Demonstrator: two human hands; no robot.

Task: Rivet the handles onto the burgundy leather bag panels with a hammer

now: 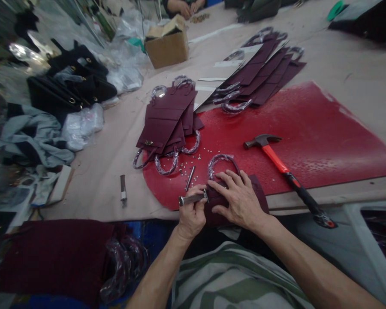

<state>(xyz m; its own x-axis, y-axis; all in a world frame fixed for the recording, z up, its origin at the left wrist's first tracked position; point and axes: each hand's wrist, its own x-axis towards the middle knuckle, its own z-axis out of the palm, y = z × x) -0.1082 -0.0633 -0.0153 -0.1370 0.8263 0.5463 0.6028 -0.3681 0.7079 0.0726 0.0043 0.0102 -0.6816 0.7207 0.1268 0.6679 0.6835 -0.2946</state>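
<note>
My left hand grips a flat-shanked metal punch, its far end at the left edge of a maroon bag panel. My right hand lies on that panel with its fingers spread, pressing it at the table's near edge. A plastic-wrapped handle arches up from the panel beyond my fingers. Just past my left hand lies a thin metal rod, with several tiny pale metal bits scattered about. A claw hammer with a red and black handle rests on the right.
A red mat covers part of the table. Maroon bag panels lie in a near pile and a far pile. Another metal tool is on the left. Behind are a cardboard box, black bags and another person's hands.
</note>
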